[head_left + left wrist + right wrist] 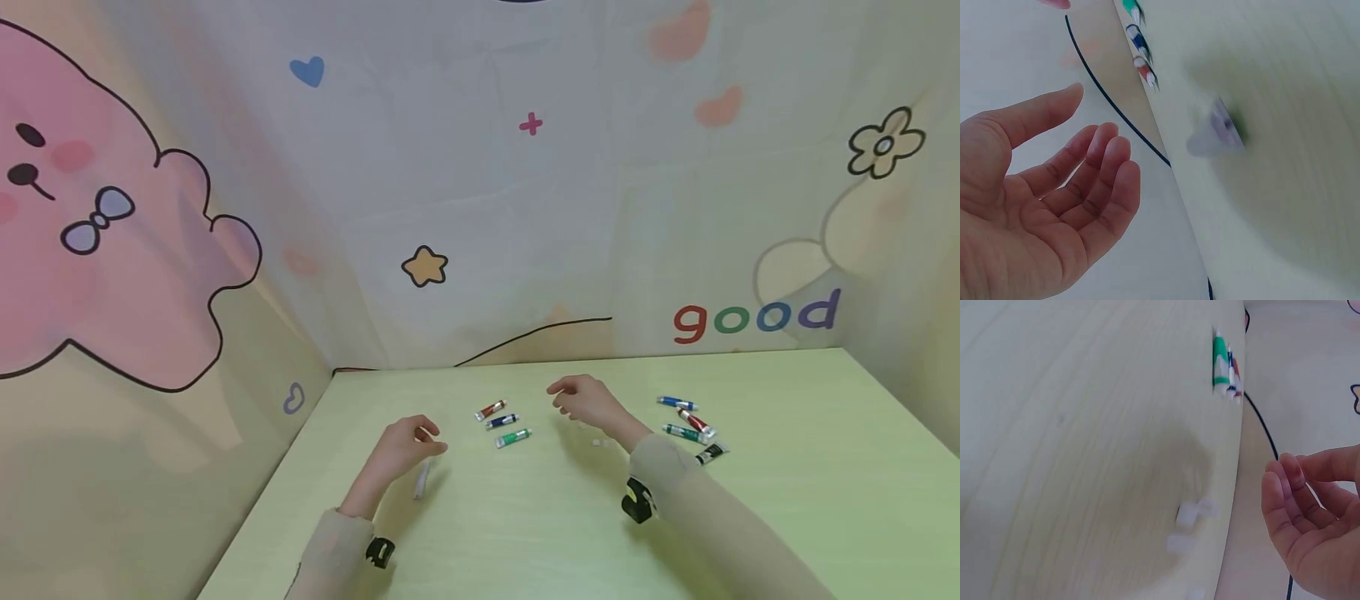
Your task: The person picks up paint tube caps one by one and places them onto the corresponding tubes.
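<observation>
Both hands are free of any grasp that shows. The left hand (pixel 402 447) hangs above the surface (pixel 570 533) with loosely bent fingers, thumb apart; the right hand (pixel 588 400) is raised too, its fingertips gathered close to the thumb.

Take the light green tube (pixel 513 438) as the landmark. The white tube (pixel 422 481) lies to its left and nearer the person, just beneath the left hand. Small white pieces (pixel 602 442) lie to its right, below the right hand (too small to identify).

Just beyond it are a dark blue tube (pixel 502 422) and, past that, an orange-red tube (pixel 491 410). Well to its right lie a bright blue tube (pixel 677 403), a dark red tube (pixel 695 422), a dark green tube (pixel 686 433) and a black tube (pixel 711 453).

Any tube would probably be best pinched lightly around the middle, since squeezing might dent it; in the right-hand cluster, lifting straight up should avoid dragging the neighbours.
</observation>
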`<state>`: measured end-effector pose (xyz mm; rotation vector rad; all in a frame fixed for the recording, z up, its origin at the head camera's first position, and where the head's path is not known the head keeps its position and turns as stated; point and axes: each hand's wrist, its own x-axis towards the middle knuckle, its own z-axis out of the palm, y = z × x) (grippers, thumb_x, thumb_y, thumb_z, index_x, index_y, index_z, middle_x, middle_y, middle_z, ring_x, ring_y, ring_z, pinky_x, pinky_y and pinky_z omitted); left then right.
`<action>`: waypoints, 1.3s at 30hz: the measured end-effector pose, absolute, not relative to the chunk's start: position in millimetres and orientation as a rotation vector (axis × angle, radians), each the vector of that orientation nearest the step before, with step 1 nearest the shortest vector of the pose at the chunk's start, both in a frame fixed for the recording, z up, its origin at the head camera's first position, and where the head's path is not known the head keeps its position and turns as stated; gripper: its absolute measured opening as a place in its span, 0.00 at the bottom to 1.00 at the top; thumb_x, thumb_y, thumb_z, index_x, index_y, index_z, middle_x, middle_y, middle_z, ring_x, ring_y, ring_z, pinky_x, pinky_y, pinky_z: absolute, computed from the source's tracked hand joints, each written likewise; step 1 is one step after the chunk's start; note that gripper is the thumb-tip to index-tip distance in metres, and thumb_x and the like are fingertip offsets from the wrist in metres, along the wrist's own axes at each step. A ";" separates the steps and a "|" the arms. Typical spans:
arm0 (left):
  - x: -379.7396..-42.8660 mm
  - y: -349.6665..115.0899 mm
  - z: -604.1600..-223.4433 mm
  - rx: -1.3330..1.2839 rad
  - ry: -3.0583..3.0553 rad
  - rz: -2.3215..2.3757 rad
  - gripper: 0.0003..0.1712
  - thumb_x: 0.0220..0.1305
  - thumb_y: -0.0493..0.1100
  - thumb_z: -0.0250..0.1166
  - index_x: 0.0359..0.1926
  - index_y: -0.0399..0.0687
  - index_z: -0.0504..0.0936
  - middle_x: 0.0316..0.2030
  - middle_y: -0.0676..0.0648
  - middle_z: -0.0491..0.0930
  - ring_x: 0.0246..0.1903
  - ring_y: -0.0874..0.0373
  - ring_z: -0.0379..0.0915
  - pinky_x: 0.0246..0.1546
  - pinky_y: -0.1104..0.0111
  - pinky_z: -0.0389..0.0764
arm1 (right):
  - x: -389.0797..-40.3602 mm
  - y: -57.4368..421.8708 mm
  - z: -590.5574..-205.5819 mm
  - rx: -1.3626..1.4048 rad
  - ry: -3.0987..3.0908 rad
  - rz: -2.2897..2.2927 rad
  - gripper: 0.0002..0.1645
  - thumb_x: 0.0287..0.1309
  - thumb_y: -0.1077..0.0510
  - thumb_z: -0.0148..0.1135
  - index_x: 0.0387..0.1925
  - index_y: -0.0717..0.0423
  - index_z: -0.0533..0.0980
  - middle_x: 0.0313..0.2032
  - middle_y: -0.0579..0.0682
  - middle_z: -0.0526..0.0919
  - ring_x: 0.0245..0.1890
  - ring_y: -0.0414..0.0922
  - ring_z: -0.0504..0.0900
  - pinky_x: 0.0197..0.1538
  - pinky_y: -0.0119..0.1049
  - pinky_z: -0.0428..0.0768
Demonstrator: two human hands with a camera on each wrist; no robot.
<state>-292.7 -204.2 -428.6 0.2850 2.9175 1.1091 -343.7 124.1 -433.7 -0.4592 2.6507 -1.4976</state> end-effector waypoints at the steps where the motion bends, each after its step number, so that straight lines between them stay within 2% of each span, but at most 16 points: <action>1: -294.5 -199.5 -428.6 0.293 2.918 1.114 0.16 0.62 0.42 0.72 0.46 0.37 0.82 0.33 0.48 0.80 0.31 0.55 0.74 0.32 0.62 0.75 | -343.1 129.0 -434.4 -0.452 2.655 -1.491 0.18 0.68 0.66 0.51 0.54 0.70 0.77 0.45 0.64 0.84 0.42 0.54 0.84 0.43 0.44 0.83; 9: -314.6 -158.6 -435.9 0.421 2.888 1.157 0.17 0.62 0.43 0.72 0.47 0.38 0.82 0.34 0.50 0.80 0.34 0.56 0.74 0.32 0.65 0.74 | -340.7 160.8 -434.5 -0.416 2.691 -1.439 0.18 0.70 0.65 0.50 0.55 0.72 0.76 0.47 0.67 0.83 0.43 0.54 0.83 0.45 0.45 0.83; 15: -321.4 -126.7 -445.6 0.505 2.827 1.203 0.16 0.62 0.41 0.72 0.47 0.36 0.82 0.40 0.45 0.82 0.35 0.56 0.77 0.34 0.67 0.77 | -338.1 182.6 -432.0 -0.396 2.746 -1.393 0.18 0.69 0.65 0.52 0.54 0.71 0.76 0.46 0.65 0.83 0.42 0.55 0.83 0.44 0.43 0.83; 22: -325.4 -99.2 -449.8 0.567 2.813 1.196 0.20 0.63 0.43 0.71 0.50 0.33 0.81 0.47 0.36 0.81 0.48 0.42 0.76 0.48 0.55 0.77 | -332.5 208.6 -426.8 -0.401 2.805 -1.334 0.18 0.68 0.66 0.49 0.54 0.73 0.76 0.45 0.67 0.83 0.42 0.56 0.83 0.45 0.45 0.83; 26: -330.0 -93.4 -452.7 0.541 2.815 1.172 0.18 0.63 0.41 0.70 0.50 0.33 0.81 0.48 0.36 0.81 0.50 0.40 0.76 0.51 0.52 0.77 | -330.3 215.9 -426.9 -0.412 2.822 -1.296 0.19 0.68 0.66 0.49 0.54 0.74 0.75 0.46 0.67 0.83 0.42 0.58 0.83 0.45 0.46 0.83; 32: -339.7 -89.3 -459.9 0.513 2.847 1.026 0.21 0.60 0.41 0.73 0.51 0.36 0.80 0.45 0.39 0.81 0.46 0.46 0.77 0.49 0.54 0.78 | -330.3 222.2 -431.0 -0.407 2.872 -1.220 0.18 0.66 0.67 0.53 0.53 0.75 0.76 0.46 0.67 0.82 0.38 0.55 0.83 0.43 0.45 0.81; 39: -343.8 -85.7 -462.4 0.557 2.898 0.822 0.21 0.57 0.41 0.76 0.49 0.36 0.81 0.39 0.44 0.82 0.38 0.52 0.77 0.42 0.59 0.78 | -339.5 225.4 -448.3 -0.372 2.911 -1.087 0.16 0.62 0.67 0.57 0.49 0.73 0.79 0.44 0.64 0.82 0.45 0.57 0.79 0.54 0.55 0.77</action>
